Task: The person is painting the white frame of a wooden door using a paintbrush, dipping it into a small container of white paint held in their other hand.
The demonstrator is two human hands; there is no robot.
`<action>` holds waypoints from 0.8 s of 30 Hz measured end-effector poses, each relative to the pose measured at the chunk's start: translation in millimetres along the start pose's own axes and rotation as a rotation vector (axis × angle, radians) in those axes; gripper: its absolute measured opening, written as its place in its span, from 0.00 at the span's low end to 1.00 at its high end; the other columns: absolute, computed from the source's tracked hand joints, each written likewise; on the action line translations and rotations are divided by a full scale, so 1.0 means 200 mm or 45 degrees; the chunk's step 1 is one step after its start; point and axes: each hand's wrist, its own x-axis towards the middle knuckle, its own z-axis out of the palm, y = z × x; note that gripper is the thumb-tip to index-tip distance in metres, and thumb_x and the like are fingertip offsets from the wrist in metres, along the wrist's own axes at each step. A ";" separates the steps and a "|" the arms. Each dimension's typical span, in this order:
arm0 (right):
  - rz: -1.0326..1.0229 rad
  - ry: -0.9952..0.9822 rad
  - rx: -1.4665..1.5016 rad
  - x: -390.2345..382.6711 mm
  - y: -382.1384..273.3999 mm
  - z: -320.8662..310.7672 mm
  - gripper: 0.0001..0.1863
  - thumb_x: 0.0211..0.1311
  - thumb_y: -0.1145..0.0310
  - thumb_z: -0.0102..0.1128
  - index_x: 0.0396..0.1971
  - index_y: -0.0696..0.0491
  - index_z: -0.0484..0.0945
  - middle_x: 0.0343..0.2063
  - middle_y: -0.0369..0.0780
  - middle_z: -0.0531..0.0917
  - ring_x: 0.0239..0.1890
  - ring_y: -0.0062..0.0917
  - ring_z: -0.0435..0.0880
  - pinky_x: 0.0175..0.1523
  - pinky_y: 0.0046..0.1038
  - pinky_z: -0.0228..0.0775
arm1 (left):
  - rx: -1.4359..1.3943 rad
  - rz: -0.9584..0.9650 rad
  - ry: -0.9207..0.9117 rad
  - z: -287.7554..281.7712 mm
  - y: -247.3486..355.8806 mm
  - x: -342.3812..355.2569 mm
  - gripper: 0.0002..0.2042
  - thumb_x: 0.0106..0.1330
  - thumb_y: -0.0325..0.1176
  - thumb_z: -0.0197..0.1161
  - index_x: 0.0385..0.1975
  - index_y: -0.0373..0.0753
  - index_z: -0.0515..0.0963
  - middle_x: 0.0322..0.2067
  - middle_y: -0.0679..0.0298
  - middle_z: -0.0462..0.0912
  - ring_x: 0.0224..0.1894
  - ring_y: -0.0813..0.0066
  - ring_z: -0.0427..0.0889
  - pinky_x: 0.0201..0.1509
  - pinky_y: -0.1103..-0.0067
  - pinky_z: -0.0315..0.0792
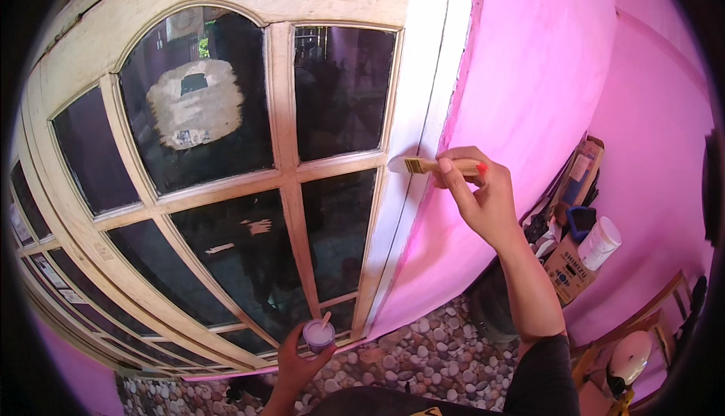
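My right hand (472, 189) is closed on a wooden paintbrush (445, 165) with a red-marked handle, its bristles against the white-painted edge (420, 99) of a door frame. The cream wooden door (287, 167) has dark glass panes, one with a pale patch (195, 103). Low near the door's bottom, my left hand (298, 367) grips a small cup (319, 333) of pale paint with a wooden stick standing in it.
A pink wall (544, 53) runs beside the frame. At the right are a cardboard box (568, 280), a white bucket (600, 238), a dark bin (491, 310) and a helmet (630, 355). Below lies pebble-patterned flooring (415, 367).
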 end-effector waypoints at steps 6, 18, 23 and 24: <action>-0.093 0.226 0.242 0.07 -0.05 -0.01 0.12 0.76 0.67 0.57 0.42 0.62 0.80 0.36 0.40 0.87 0.36 0.23 0.88 0.44 0.25 0.85 | -0.016 0.051 0.018 -0.01 -0.01 -0.01 0.34 0.49 0.38 0.83 0.54 0.31 0.76 0.47 0.53 0.85 0.51 0.64 0.84 0.58 0.70 0.76; -0.110 0.276 0.202 0.04 -0.04 0.02 0.09 0.75 0.70 0.58 0.43 0.62 0.79 0.35 0.41 0.88 0.37 0.22 0.88 0.43 0.24 0.83 | 0.051 0.057 0.057 -0.01 -0.02 -0.02 0.35 0.48 0.38 0.84 0.55 0.31 0.75 0.48 0.51 0.85 0.52 0.62 0.84 0.58 0.70 0.76; -0.152 0.199 0.140 -0.07 -0.01 0.02 0.10 0.74 0.69 0.59 0.42 0.62 0.80 0.33 0.40 0.88 0.34 0.21 0.88 0.41 0.23 0.81 | -0.014 -0.007 0.036 -0.01 -0.03 -0.03 0.34 0.49 0.38 0.83 0.55 0.31 0.75 0.48 0.52 0.84 0.52 0.62 0.84 0.60 0.69 0.75; -0.053 0.112 0.112 -0.10 -0.01 0.03 0.10 0.74 0.69 0.59 0.41 0.62 0.80 0.32 0.40 0.88 0.34 0.21 0.88 0.41 0.23 0.80 | -0.016 -0.008 0.041 -0.01 -0.03 -0.04 0.34 0.49 0.38 0.83 0.55 0.31 0.75 0.48 0.52 0.84 0.52 0.62 0.84 0.60 0.69 0.75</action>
